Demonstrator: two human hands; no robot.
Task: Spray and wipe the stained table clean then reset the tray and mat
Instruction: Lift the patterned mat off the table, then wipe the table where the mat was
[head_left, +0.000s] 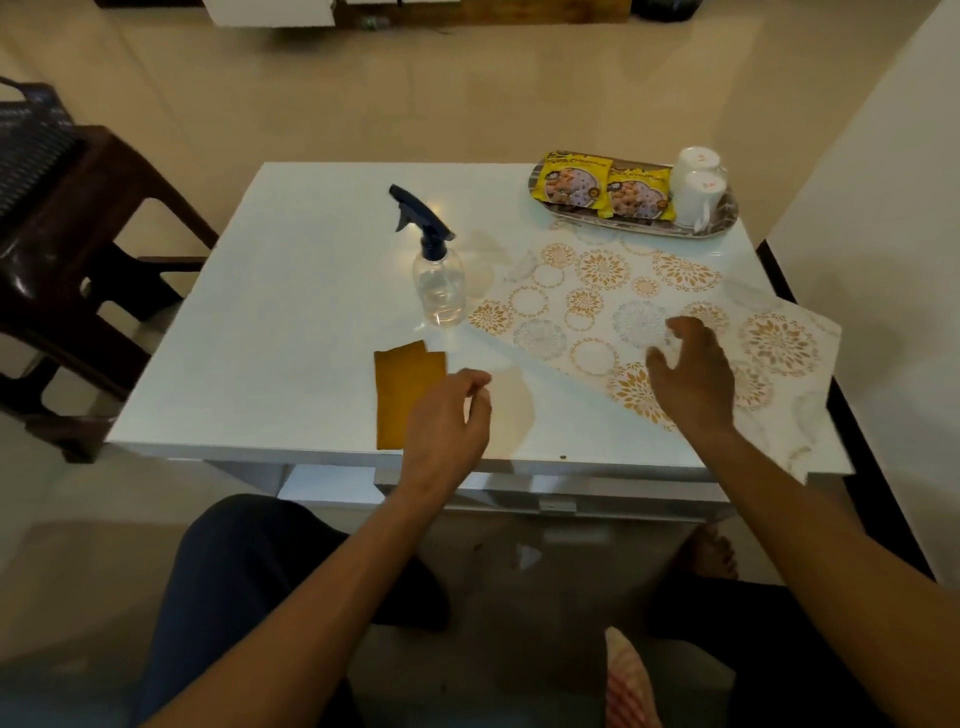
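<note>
The white table (291, 312) serves as the landmark; the person sits at its near edge, both bare forearms reaching over it. The left hand (447, 421) hovers above the near edge with fingers loosely curled, holding nothing; just beside it on its left lies a folded mustard cloth (402, 389), its near end reaching the table's near edge. The right hand (691, 374) rests over the patterned mat (613, 301), fingers spread and bent, gripping nothing that can be seen; the mat lies skewed across the table's right half, its near right corner hanging past the right edge. A pale stain (511, 410) shows on the table between the hands. Toward the table's middle a clear spray bottle (439, 280) with a dark trigger stands upright, just beside the mat's left corner; the table's left half lies bare. At the far right corner sits the tray (719, 228), bearing two yellow snack packets (605, 187) and two upturned white cups (698, 187); its near rim touches the mat. Beyond the left edge stands a dark chair (78, 249).
</note>
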